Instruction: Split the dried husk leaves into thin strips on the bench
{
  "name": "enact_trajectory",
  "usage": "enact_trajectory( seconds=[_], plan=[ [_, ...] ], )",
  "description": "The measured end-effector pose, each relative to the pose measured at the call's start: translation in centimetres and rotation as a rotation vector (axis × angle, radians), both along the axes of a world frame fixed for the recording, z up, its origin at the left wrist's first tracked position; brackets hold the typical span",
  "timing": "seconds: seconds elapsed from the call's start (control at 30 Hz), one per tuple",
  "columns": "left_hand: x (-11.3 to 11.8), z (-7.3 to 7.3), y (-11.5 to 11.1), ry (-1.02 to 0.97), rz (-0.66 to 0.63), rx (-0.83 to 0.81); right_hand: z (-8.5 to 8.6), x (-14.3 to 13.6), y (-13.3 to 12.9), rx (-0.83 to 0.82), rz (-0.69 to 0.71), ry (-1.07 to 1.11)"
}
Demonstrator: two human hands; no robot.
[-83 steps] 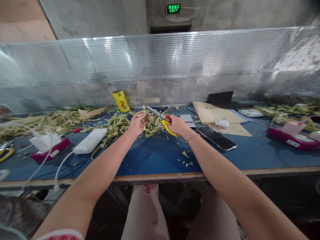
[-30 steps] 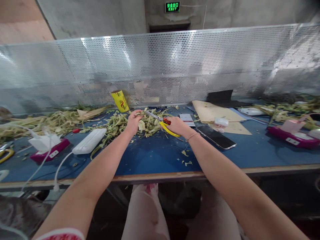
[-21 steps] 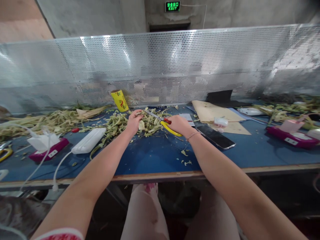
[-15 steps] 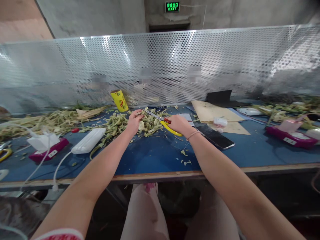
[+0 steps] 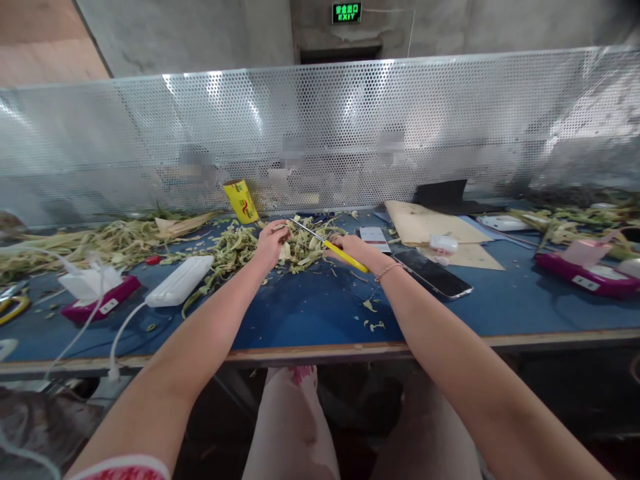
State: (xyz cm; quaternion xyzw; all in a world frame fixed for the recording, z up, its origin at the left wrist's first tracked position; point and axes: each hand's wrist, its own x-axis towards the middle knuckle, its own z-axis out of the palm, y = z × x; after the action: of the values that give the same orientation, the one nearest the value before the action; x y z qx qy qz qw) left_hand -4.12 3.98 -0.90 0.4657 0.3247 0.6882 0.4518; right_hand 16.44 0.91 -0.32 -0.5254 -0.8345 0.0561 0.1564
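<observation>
My right hand (image 5: 354, 249) is closed around yellow-handled scissors (image 5: 346, 256). Their metal blades point left and away, with the tips by the fingers of my left hand (image 5: 271, 244). That hand is closed too, its fingertips pinched on a small piece of dried plant (image 5: 285, 237) that they partly hide. Under and around both hands lies a heap of pale green dried plant pieces (image 5: 235, 247) on the blue tabletop (image 5: 305, 313).
A tilted yellow tube (image 5: 241, 201) stands behind the heap. Left are a white power bank (image 5: 180, 281) with a cable and a purple power strip (image 5: 120, 297). Right lie a phone (image 5: 434, 273), cardboard (image 5: 430, 223) and another purple strip (image 5: 585, 277). A perforated metal screen (image 5: 340, 127) closes the back.
The scissors have turned in my right hand: their handle now shows as a narrow yellow bar, and its red part no longer shows. My left hand has hardly moved.
</observation>
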Motion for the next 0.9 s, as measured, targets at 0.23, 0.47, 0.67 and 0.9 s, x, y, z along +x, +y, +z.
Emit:
enact_trajectory(
  seconds=[0.23, 0.47, 0.67, 0.9],
  plan=[
    [0.2, 0.0, -0.1, -0.013, -0.010, -0.004, -0.1, -0.3, -0.3, -0.166, 0.018, 0.199],
    [0.1, 0.0, 0.1, 0.000, -0.028, 0.032, 0.4, -0.7, -0.7, -0.143, -0.004, 0.153],
    [0.2, -0.1, 0.2, -0.014, -0.038, 0.032, 0.8, -0.7, -0.7, -0.007, -0.029, -0.052],
    [0.4, 0.3, -0.3, -0.057, -0.038, -0.020, 0.6, -0.9, -0.4, 0.017, -0.068, -0.014]
  ],
)
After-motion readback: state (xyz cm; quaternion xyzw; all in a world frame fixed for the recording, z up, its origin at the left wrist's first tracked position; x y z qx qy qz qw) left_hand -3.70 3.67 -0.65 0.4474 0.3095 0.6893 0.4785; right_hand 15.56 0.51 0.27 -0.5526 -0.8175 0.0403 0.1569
